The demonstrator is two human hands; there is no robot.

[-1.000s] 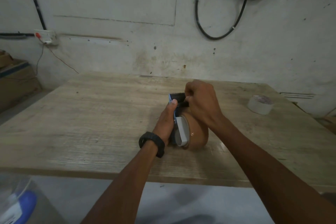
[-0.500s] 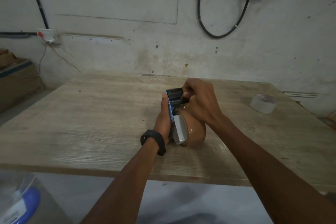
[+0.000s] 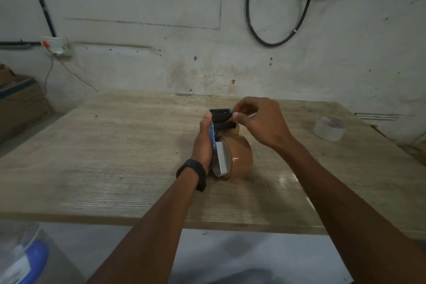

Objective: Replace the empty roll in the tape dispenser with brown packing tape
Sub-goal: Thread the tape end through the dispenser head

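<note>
A blue and black tape dispenser [image 3: 220, 120] stands on the wooden table [image 3: 115, 145], its toothed blade pointing up and away. A roll of brown packing tape [image 3: 239, 157] sits mounted on it. My left hand [image 3: 204, 143] grips the dispenser's blue side plate, thumb up along its edge. My right hand [image 3: 258, 122] pinches at the black front part just below the blade; whether a tape end is between the fingertips is hidden. An empty pale roll core [image 3: 329, 128] lies on the table at the far right.
The table's near edge runs across below my forearms. A clear container with a blue lid [image 3: 25, 258] sits low at the bottom left. Cardboard boxes [image 3: 20, 101] stand at the left by the wall. Black cables [image 3: 276, 30] hang on the wall.
My right hand has lifted off the roll and now pinches higher, by the blade. The dispenser stands a little more upright. My left hand keeps its grip.
</note>
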